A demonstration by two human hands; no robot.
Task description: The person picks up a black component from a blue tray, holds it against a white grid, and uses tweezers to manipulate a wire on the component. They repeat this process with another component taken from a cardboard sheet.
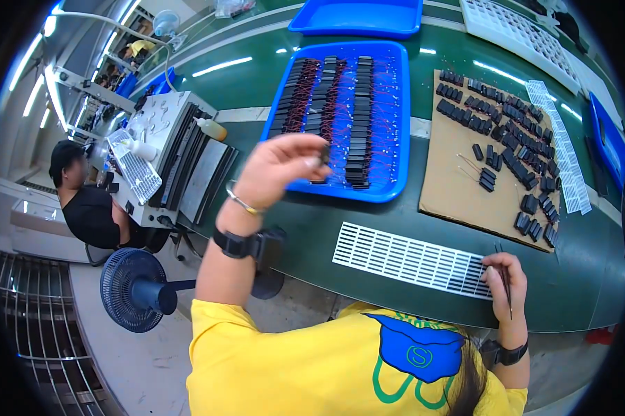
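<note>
Raised over the near left edge of a blue tray, my left hand pinches a small dark block between thumb and fingers, which partly hide it. The tray holds rows of black blocks with thin red wires. My right hand is closed on dark tweezers, at the right end of a white slotted plate. Beyond that hand lies a cardboard sheet bearing many black blocks, mostly in slanting groups; a few near its middle have pale wires.
Another blue tray and a white tray with round pockets stand at the far side. A white slotted strip flanks the cardboard. At left are a fan, a bottle and a seated person.
</note>
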